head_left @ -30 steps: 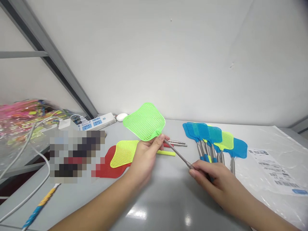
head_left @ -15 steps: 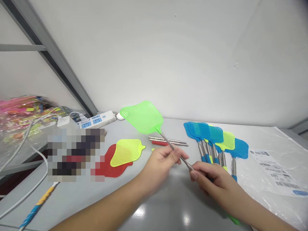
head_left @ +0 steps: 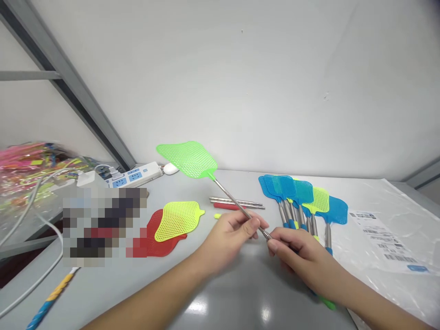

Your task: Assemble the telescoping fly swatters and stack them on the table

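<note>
A fly swatter [head_left: 190,159] with a bright green mesh head and thin metal shaft slants up to the left, held in both hands. My left hand [head_left: 237,231] pinches the shaft between thumb and fingers. Just below, my right hand [head_left: 302,256] is wrapped round the handle end, which it mostly hides; a green tip shows under the palm. Behind my hands lie metal rods [head_left: 237,201] and a red handle [head_left: 228,206]. A yellow swatter head [head_left: 180,220] overlaps a red swatter head [head_left: 160,245] to the left.
Several blue and yellow swatters [head_left: 302,195] lie in a row at the right, beside a plastic bag with a label [head_left: 381,236]. Left are a power strip [head_left: 134,178], white cables [head_left: 55,224], a blue-orange wrapped cord [head_left: 51,300] and bagged goods [head_left: 34,169]. A wall stands behind.
The green swatter's head has swung left and slightly up, and the shaft leans further over. My hands keep their grip, close together. The whole view has shifted a little.
</note>
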Demonstrator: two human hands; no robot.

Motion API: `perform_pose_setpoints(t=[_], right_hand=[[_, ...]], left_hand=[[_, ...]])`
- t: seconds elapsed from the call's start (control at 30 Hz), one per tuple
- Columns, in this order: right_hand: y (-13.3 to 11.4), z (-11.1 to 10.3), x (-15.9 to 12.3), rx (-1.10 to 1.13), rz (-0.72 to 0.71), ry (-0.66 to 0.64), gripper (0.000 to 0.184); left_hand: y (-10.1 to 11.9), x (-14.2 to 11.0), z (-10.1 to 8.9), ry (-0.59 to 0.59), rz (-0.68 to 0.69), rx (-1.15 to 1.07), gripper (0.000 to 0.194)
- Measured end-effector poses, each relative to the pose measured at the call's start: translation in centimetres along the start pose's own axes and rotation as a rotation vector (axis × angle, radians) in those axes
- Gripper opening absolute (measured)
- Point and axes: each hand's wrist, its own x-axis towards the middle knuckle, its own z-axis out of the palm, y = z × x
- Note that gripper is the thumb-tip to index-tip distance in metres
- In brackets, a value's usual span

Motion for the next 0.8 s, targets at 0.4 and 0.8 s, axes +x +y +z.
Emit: perform_pose_setpoints(t=[0.4,0.8], right_hand=[[-0.3,-1.2,-0.2,0.092,0.045,-0.114,0.04],[1.6,-0.3,0.0,0.14,0.075,-0.166,0.045]], left_hand=[[2.1,1.4,-3.8,0.458,0.226,-0.354,0.03],[-0.1,0.8,-1.6,0.258,0.099,-0.06,0.041]])
